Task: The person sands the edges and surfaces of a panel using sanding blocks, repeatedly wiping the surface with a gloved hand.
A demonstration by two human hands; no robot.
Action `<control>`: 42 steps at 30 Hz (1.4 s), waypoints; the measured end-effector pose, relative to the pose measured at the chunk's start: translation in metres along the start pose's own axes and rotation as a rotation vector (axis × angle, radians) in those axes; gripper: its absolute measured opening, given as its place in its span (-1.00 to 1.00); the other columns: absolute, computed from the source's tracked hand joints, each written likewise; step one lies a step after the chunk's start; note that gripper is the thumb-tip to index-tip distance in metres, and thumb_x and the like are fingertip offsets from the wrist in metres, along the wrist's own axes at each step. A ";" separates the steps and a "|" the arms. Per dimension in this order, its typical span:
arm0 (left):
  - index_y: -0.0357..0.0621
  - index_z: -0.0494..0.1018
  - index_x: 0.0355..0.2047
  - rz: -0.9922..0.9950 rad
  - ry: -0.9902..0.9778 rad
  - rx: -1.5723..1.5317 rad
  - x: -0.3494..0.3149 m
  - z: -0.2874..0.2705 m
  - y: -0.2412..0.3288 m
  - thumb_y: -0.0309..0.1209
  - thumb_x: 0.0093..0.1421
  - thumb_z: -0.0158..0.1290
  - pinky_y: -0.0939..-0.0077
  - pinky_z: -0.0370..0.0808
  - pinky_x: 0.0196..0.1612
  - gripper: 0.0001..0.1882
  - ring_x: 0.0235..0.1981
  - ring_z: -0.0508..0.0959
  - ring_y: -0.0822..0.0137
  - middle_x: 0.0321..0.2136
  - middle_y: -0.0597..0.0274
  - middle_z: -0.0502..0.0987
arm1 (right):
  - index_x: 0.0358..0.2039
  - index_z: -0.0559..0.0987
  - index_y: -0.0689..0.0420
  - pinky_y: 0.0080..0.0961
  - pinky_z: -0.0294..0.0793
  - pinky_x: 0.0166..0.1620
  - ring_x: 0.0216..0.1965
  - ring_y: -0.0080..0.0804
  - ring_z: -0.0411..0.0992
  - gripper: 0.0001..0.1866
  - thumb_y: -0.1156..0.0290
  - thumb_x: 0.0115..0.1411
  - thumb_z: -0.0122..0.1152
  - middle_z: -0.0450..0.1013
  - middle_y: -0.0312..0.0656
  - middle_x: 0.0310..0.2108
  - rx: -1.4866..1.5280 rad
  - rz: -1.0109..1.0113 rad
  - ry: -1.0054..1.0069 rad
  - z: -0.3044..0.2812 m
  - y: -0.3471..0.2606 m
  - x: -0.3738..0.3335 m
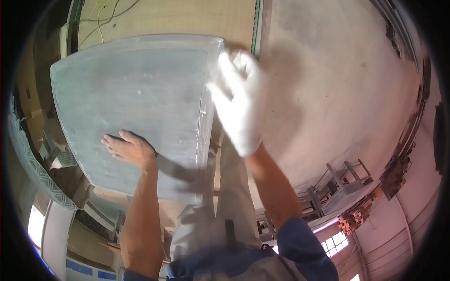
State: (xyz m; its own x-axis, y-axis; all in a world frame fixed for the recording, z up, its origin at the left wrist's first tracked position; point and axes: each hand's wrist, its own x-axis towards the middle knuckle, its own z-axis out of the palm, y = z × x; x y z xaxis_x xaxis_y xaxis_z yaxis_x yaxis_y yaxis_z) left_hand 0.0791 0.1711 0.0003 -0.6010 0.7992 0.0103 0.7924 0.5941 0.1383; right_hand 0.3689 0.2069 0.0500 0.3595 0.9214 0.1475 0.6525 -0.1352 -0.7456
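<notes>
The grey panel [140, 93] lies broad face up, in front of the person and mostly to their left. The left hand [130, 149] is bare and rests flat on its nearer half, fingers slightly parted, with nothing gripped. The right hand [241, 100], in a white glove [240, 126], is at the panel's upper right edge; it is too blurred to tell whether its fingers pinch anything or even touch. The panel could slide or swing if the right hand pushes hard on that edge while the left palm bears down lightly. The glove might also snag on the upper right corner, should it be rough. The trousered legs [234, 196] stand close by the panel's near right end, so a slip that way could strike them. Cords [101, 23] lie beyond the far edge, while bare floor [323, 107] to the right leaves wide room for the right arm; the stools [347, 182] stand well apart.
</notes>
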 end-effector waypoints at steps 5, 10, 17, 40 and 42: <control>-0.29 -0.01 0.54 0.013 -0.023 -0.029 -0.006 0.000 0.013 0.06 0.57 -0.35 -0.20 -0.16 0.56 -0.22 0.58 -0.06 -0.17 0.57 -0.20 -0.04 | 0.02 0.65 0.30 -0.30 0.60 -0.10 -0.20 -0.14 0.58 -0.59 0.56 0.12 0.45 0.55 0.06 -0.12 0.118 0.069 -0.050 -0.007 0.014 0.045; -0.23 0.01 0.55 0.007 0.045 -0.003 0.001 0.006 -0.013 0.07 0.56 -0.30 -0.14 -0.12 0.56 -0.22 0.57 0.01 -0.13 0.58 -0.11 -0.04 | 0.09 0.66 0.11 -0.05 0.50 0.05 -0.12 -0.05 0.50 -0.49 0.40 0.08 0.52 0.47 -0.05 -0.01 -0.048 0.046 0.033 0.001 -0.008 -0.032; -0.22 0.00 0.55 0.021 0.010 0.026 -0.003 0.007 -0.001 0.04 0.57 -0.31 -0.12 -0.12 0.57 -0.25 0.57 0.01 -0.11 0.58 -0.09 -0.02 | 0.13 0.65 0.09 -0.11 0.46 0.07 -0.08 -0.06 0.48 -0.51 0.38 0.16 0.48 0.46 0.02 0.09 0.403 0.266 -0.083 0.001 0.012 0.026; -0.27 0.00 0.54 0.010 0.040 -0.012 -0.002 0.001 -0.006 0.02 0.55 -0.29 -0.16 -0.16 0.58 -0.24 0.57 -0.03 -0.12 0.56 -0.16 -0.02 | 0.11 0.63 0.03 -0.06 0.45 0.04 -0.03 -0.04 0.46 -0.48 0.41 0.09 0.48 0.41 -0.06 0.06 -0.095 0.161 -0.086 -0.007 -0.027 -0.062; -0.27 0.00 0.54 0.003 0.031 -0.027 -0.004 0.010 0.009 0.02 0.55 -0.29 -0.16 -0.15 0.57 -0.24 0.58 -0.03 -0.12 0.56 -0.16 -0.02 | 0.15 0.61 0.12 -0.09 0.47 0.05 -0.01 0.00 0.47 -0.44 0.41 0.10 0.49 0.44 0.00 0.06 0.088 0.161 -0.033 -0.002 0.007 0.005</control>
State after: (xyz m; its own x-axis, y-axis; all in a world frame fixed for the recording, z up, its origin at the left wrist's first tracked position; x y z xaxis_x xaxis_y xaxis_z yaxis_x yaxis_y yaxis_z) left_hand 0.0898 0.1740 -0.0083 -0.6017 0.7976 0.0416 0.7914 0.5885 0.1652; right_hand 0.3766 0.2100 0.0466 0.4314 0.9022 0.0014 0.5272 -0.2508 -0.8119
